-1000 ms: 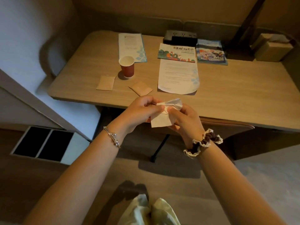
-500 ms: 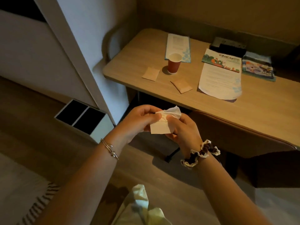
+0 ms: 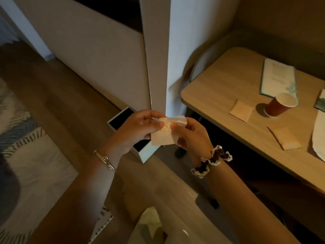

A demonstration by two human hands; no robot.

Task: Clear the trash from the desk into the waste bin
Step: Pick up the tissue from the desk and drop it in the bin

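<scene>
Both hands pinch a small pale paper wrapper [image 3: 164,136] in mid-air. My left hand [image 3: 137,130] grips its left side and my right hand [image 3: 191,135] grips its right side, crumpling the top. Directly behind and below them a white two-compartment waste bin [image 3: 146,153] stands on the floor by the wall corner, partly hidden by my left hand. On the wooden desk [image 3: 219,88] at the right stand a red paper cup [image 3: 279,105] and two tan paper packets [image 3: 241,110] [image 3: 284,138].
A white wall corner [image 3: 158,59] juts out between the bin and the desk. Leaflets [image 3: 278,78] lie at the desk's far side. A patterned rug [image 3: 22,143] covers the floor at the left. A dark chair leg [image 3: 179,153] shows under the desk.
The view has swung left, so the desk slid to the right edge and the bin now sits right behind my hands. Both hands keep their grip on the wrapper.
</scene>
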